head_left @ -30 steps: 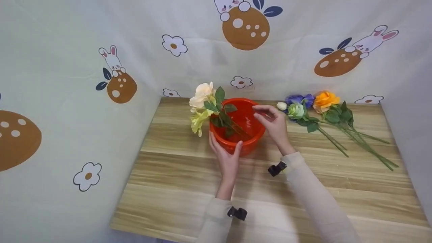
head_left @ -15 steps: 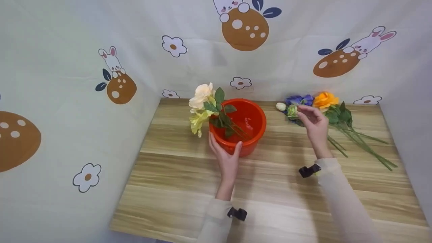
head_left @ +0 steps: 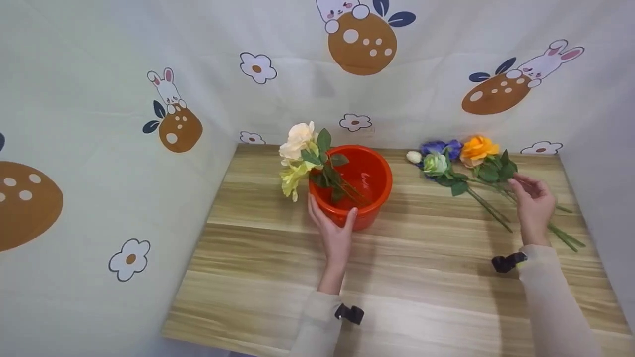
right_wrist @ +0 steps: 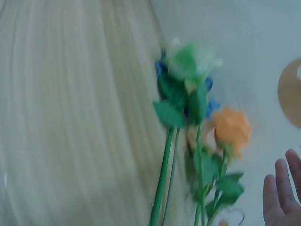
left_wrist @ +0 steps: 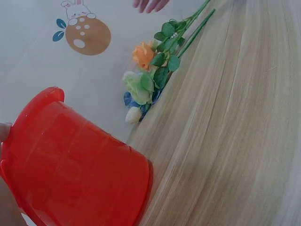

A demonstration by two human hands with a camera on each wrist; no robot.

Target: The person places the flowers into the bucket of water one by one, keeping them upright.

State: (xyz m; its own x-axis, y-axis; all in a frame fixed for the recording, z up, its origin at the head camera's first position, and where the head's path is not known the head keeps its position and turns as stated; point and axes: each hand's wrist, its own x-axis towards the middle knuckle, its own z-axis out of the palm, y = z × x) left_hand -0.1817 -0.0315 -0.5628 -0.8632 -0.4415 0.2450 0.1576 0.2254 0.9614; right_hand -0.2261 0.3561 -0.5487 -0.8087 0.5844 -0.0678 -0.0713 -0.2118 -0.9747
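Since half a second ago, the right hand [head_left: 536,203] has moved from over the green flower [head_left: 435,163] to farther right, where it hovers above the flower stems [head_left: 565,238]; its thumb and fingers stand apart with nothing between them. The left hand [head_left: 333,238] has stayed clamped on the side of the red bucket [head_left: 368,219], thumb toward the front. The step in hand looks like reaching for another stem; the next move would call for pinching one without dragging its crossed neighbours, while the bucket is kept steady. Inside the bucket, a cream flower [head_left: 299,139] and a yellow flower [head_left: 293,176] lean out over the left rim, their stems slanting down toward the bottom. The green flower, an orange flower [head_left: 480,147], a purple flower [head_left: 454,148] and a white bud [head_left: 413,157] lie bunched at the back of the table [head_left: 421,282], near the patterned cloth [head_left: 421,99]
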